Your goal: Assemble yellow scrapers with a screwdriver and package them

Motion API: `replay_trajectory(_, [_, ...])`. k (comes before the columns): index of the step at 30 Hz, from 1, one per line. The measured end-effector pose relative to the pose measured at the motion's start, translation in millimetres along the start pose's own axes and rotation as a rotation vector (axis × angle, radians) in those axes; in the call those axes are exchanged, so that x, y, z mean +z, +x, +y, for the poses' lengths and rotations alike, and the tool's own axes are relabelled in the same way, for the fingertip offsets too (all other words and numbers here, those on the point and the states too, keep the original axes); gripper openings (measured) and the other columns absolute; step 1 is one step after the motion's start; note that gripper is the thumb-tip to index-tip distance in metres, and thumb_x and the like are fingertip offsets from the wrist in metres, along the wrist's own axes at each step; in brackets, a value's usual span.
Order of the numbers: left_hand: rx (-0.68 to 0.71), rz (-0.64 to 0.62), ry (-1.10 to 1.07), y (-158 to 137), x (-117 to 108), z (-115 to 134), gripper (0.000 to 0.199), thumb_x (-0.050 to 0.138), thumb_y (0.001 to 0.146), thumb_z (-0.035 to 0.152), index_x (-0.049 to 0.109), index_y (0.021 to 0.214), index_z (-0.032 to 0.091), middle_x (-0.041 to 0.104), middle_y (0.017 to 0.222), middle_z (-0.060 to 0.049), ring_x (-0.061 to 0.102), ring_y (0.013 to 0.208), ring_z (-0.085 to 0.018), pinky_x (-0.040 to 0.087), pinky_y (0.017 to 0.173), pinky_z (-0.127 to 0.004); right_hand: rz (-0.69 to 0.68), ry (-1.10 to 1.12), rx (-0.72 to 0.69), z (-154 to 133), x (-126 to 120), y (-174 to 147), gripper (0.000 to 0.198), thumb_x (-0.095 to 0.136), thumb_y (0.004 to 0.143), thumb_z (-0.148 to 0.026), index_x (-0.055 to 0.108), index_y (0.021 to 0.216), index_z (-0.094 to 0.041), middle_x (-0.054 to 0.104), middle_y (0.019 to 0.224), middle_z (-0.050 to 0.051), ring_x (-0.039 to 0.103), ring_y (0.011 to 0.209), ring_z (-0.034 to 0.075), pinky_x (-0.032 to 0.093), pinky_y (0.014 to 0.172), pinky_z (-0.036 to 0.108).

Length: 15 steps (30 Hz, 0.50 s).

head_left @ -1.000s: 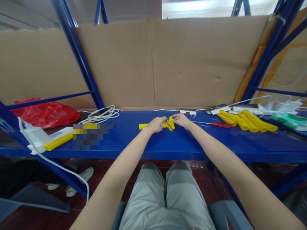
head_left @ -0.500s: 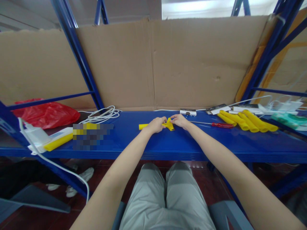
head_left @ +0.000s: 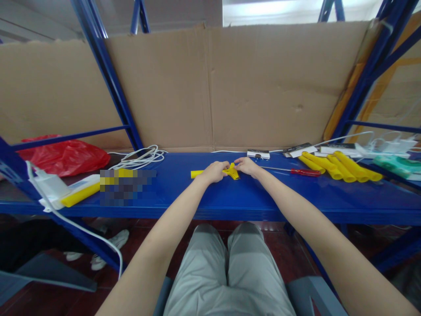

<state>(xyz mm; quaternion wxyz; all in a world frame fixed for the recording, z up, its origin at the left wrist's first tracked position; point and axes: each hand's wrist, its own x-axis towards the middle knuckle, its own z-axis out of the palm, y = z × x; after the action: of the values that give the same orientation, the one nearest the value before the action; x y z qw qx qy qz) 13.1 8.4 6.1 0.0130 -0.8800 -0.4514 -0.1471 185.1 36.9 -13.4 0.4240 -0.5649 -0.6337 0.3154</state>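
On the blue shelf top lies a yellow tool (head_left: 233, 172) with a forked, three-armed head and a tube-like handle (head_left: 196, 174) that sticks out to the left of my left hand. My left hand (head_left: 215, 171) is closed around its middle, the fingertips close to the fork. At the head's far right arm, the fingers of my right hand (head_left: 246, 166) pinch together; whether they grip the arm or a small part on it is too small to see. A screwdriver (head_left: 304, 172) with a red handle lies just right of my right hand, its shaft pointing toward it.
Several yellow tubes (head_left: 348, 169) lie at the right beside small white-and-black boxes (head_left: 299, 149). Another small box (head_left: 258, 154) is behind my right hand. Coiled white cable (head_left: 148, 157), a red plastic bag (head_left: 66, 156) and a power strip (head_left: 82, 184) are at left. Cardboard (head_left: 164, 92) stands behind.
Both hands stay at the yellow tool in nearly the same pose. The whole view has shifted very slightly.
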Motion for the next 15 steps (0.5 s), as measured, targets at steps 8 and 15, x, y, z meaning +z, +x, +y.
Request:
replay_trajectory(8, [0.054,-0.016,0.011,1.0,0.7,-0.3,0.038,0.063,0.081,0.014,0.068,0.117,0.025,0.069,0.117,-0.005,0.063,0.110,-0.021,0.045,0.097,-0.029,-0.023,-0.013,-0.037,2.8,-1.6,0.7,0.029,0.072,0.066,-0.002,0.068,0.092,-0.013,0.062,0.058,-0.002,0.058,0.056,0.011,0.048,0.054,0.019])
replay_trajectory(15, [0.052,-0.011,0.029,3.5,4.4,-0.6,0.033,0.060,0.083,0.013,0.070,0.114,0.018,0.068,0.117,-0.010,0.062,0.110,-0.024,0.045,0.096,-0.031,-0.009,-0.109,-0.115,2.3,-5.3,0.8,0.020,0.074,0.067,-0.008,0.069,0.086,-0.014,0.061,0.056,-0.003,0.054,0.054,0.009,0.046,0.056,0.019])
